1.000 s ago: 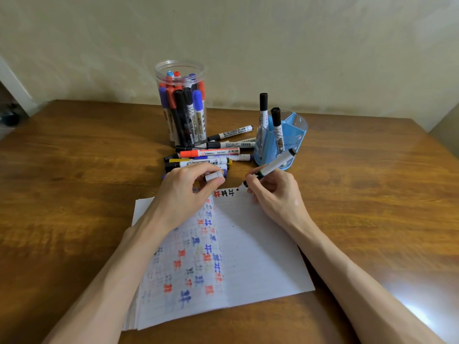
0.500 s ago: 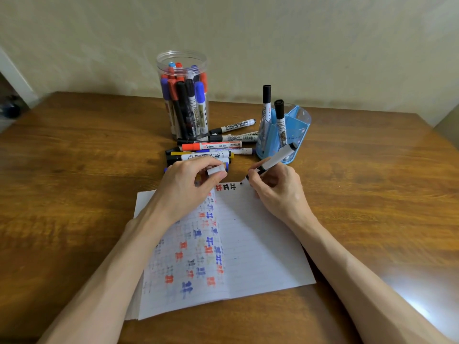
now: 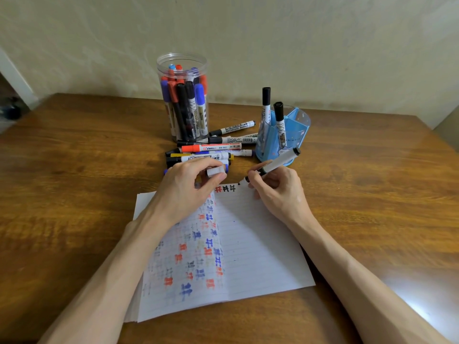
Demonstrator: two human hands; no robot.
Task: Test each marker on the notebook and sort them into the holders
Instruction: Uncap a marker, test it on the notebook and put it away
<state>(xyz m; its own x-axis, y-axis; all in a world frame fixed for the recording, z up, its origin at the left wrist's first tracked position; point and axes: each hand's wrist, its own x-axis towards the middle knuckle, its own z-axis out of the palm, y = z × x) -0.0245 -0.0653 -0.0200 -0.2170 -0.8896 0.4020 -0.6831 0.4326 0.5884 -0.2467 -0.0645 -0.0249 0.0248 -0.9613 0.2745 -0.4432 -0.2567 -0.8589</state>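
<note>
Both forearms enter from the bottom edge, cut off above the elbow. Nearest lies the lined notebook (image 3: pixel 260 249), open on the wooden table (image 3: pixel 74 194); its left page is crowded with red, blue and faded test marks, many too blurred to read, and its upper left corner is hidden under the left hand (image 3: pixel 183 187). That hand rests on the page with thumb and fingers closed around a pale marker cap (image 3: pixel 215 171). The right hand (image 3: pixel 278 189) pinches an uncapped black marker (image 3: pixel 273 166), tip at the top edge of the right page just beside three small marks, one red and two black. Whether the tip touches paper cannot be told. Beyond the hands lies a heap of loose markers (image 3: pixel 211 148), the nearest partly covered by the left hand. Behind the right hand stands the blue holder (image 3: pixel 295 135) with two black-capped markers upright. Farthest, the clear jar (image 3: pixel 182 95) is packed with red, blue and black markers.
</note>
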